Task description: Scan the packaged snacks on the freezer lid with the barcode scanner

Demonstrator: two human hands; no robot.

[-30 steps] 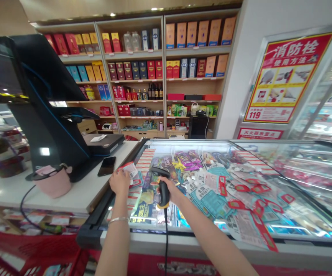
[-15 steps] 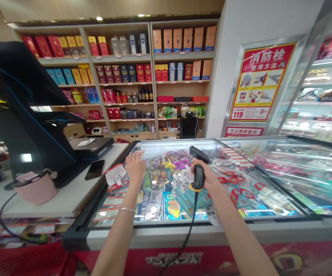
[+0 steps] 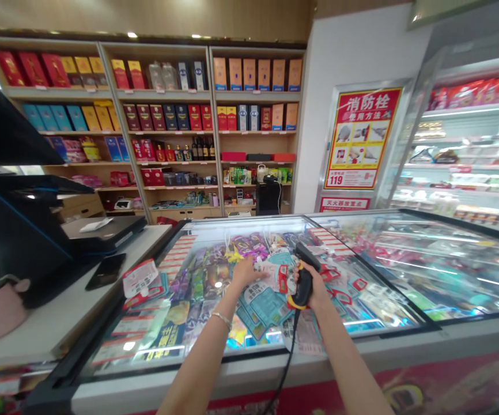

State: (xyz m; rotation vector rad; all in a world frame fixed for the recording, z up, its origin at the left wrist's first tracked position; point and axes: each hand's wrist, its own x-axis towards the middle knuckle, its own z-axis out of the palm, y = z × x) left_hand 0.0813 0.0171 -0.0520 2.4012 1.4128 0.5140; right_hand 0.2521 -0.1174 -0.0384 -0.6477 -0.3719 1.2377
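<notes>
"Where did the one scanner (image 3: 304,285) point?"
"Away and leftward above the freezer (image 3: 124,393), long axis nearly upright, the right hand (image 3: 316,289) wrapped round it."
"The left hand (image 3: 246,274)?"
"Half-curled at one packet (image 3: 276,278); whether it gripped, I couldn't tell."

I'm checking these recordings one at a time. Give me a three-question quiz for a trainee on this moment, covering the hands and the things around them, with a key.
1. Multiple choice: what does the right hand hold?
a) a pen
b) a scanner
c) a cup
2. True or false: the black phone lies on the counter.
3. Which hand is at the packets on top of the freezer, and what is on its wrist?

Key:
1. b
2. True
3. The left hand; a bracelet. Whether it grips a packet is unclear.
</notes>
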